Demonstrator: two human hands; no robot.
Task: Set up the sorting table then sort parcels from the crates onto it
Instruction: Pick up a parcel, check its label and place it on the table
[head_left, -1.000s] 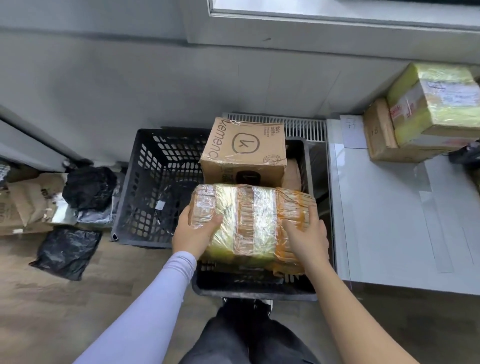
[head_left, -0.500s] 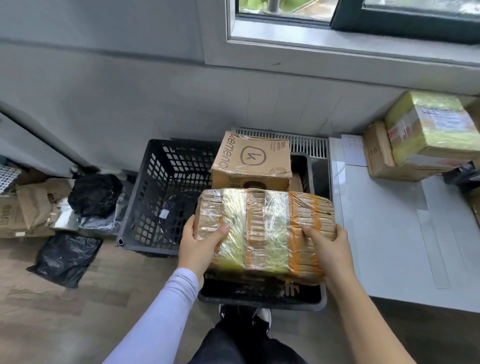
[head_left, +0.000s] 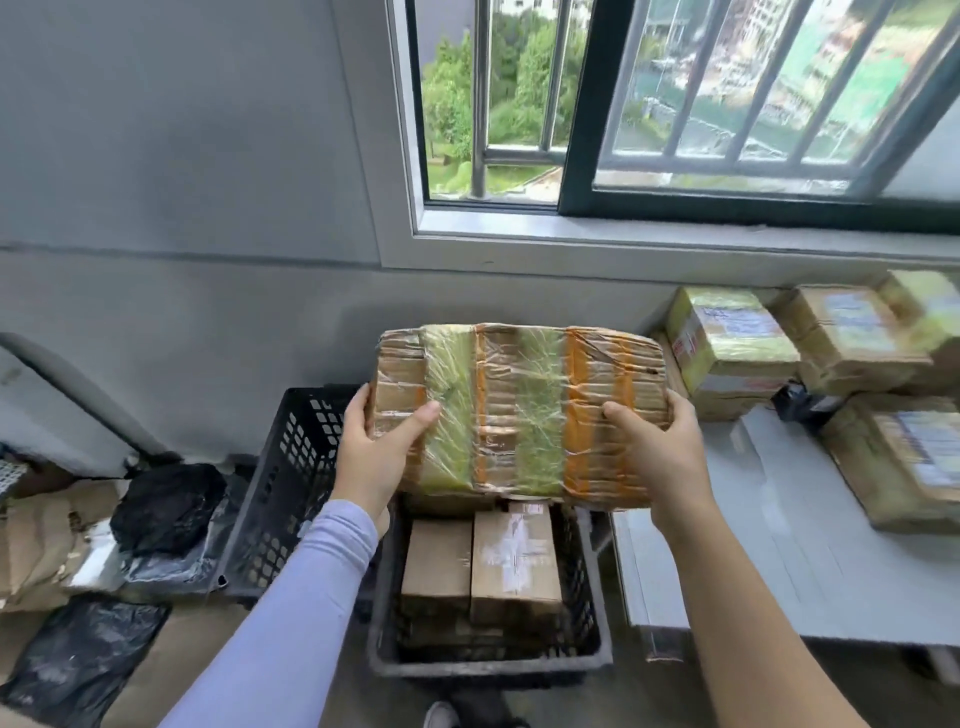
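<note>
Here a taped parcel (head_left: 519, 410) is held up in the air between both hands, above a black crate (head_left: 589, 613) and just left of the white bench (head_left: 779, 561). The left hand (head_left: 371, 457) is clamped on the parcel's left end, thumb laid across its top face; its arm is covered by a lilac sleeve (head_left: 291, 618). The right hand (head_left: 660, 457) is clamped on the right end, thumb on top, forearm bare. Brown boxes (head_left: 483, 566) are packed in the crate below. A second black crate (head_left: 291, 488) is set to the left. Several wrapped parcels (head_left: 727, 343) are stacked on the bench's far side under the window (head_left: 675, 104). Black bags (head_left: 166, 504) are strewn on the floor at left.
</note>
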